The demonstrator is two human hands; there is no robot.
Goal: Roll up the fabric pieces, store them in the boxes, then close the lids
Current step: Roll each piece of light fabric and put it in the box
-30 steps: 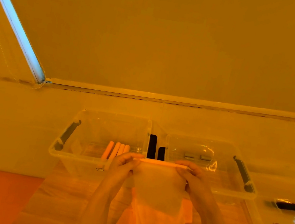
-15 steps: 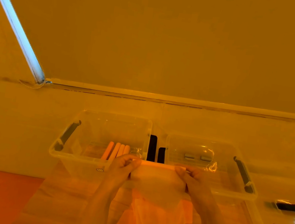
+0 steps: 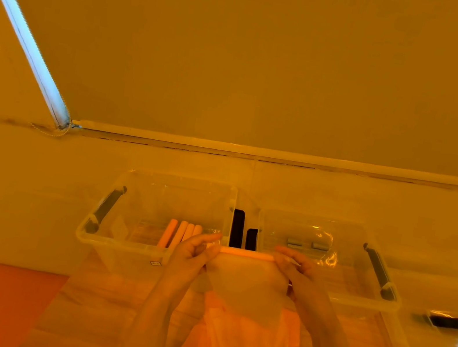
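head view, lower centre: a fabric (image 3: 244, 286) roll is pinched by curled left hand (image 3: 192, 254) and right hand (image 3: 297, 272) fingers.

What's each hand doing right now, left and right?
Left hand: pinches the left end of the fabric roll.
Right hand: pinches the roll's right end.

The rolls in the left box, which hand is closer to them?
Left. The left hand sits right beside the rolls; the right hand is past the fabric.
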